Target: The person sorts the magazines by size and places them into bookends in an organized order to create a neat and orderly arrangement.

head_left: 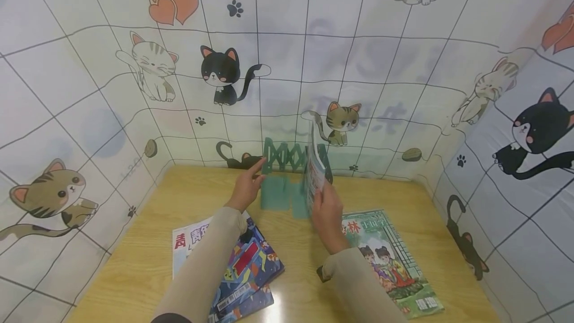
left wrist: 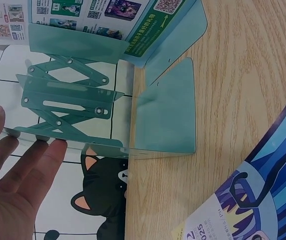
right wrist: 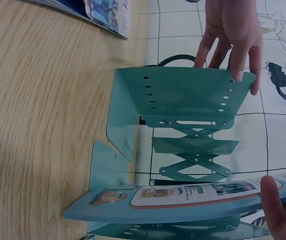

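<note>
An expandable green metal bookend (head_left: 275,194) stands at the back of the table, its crossed linkage spread between upright end plates. My left hand (head_left: 245,189) is at its left end plate (right wrist: 188,92), thumb over the edge and fingertips against the outer side. Upright in the right part of the bookend is a thin magazine (right wrist: 183,202) with a pale blue edge. My right hand (head_left: 328,216) holds this magazine by its near edge, with the thumb (right wrist: 273,200) on its left face. The fingers on its far side are mostly hidden.
Overlapping magazines (head_left: 253,258) with blue covers lie at the left front, partly under my left forearm. Another magazine (head_left: 394,268) with a green cover lies at the right. A cat-patterned wall covering (head_left: 287,64) encloses the wooden table (head_left: 148,243) at the back and sides.
</note>
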Motion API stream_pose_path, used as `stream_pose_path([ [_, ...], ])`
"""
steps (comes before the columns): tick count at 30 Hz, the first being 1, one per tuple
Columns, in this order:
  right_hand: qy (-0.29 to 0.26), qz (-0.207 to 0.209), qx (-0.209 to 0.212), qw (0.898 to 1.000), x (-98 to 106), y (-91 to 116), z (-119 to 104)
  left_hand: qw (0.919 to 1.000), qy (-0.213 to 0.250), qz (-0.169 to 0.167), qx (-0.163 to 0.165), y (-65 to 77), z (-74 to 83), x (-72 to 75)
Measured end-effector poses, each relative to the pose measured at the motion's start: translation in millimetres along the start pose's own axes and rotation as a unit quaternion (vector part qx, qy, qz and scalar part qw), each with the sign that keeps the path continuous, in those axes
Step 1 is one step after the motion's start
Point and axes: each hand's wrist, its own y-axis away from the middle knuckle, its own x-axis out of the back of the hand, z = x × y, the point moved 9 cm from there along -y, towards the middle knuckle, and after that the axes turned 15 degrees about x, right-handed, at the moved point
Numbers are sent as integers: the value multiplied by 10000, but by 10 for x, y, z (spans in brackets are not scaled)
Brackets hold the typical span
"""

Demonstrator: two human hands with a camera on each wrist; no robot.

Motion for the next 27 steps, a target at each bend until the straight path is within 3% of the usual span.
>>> stream_pose_path([
  [9, 153, -206, 140, 9996, -22, 5, -55, 10000, -18, -18, -4, 6, 16, -7],
  [27, 117, -429, -110, 9990, -62, 104, 30, 10000, -16, -41, 10, 5, 7, -9],
])
